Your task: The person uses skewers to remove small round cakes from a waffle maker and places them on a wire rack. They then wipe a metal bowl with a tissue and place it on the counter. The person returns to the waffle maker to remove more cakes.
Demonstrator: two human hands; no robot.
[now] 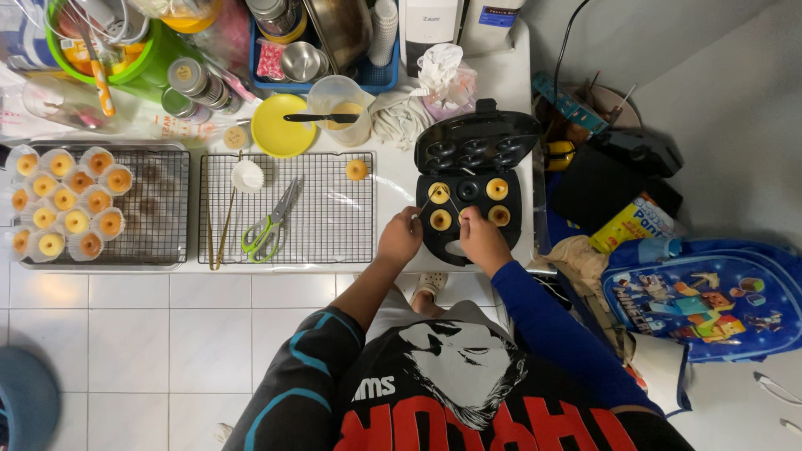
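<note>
Gripping a thin skewer apiece, the left hand (399, 238) and right hand (482, 234) work at a small cake (440, 220) in the black cake maker (468, 196), which looks light, soft and crumbly, probably best lifted from its edges.

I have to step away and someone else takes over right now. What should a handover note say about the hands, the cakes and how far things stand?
Left hand: grips a thin skewer aimed at the cake in the open black mini-cake maker.
Right hand: grips a second skewer at the same cake.
In the maker: four cakes in the wells, other wells empty.
Done: paper-cupped cakes fill the left rack; one bare cake and an empty paper cup lie on the middle rack.
Left: the four cakes are not yet lifted out.
</note>
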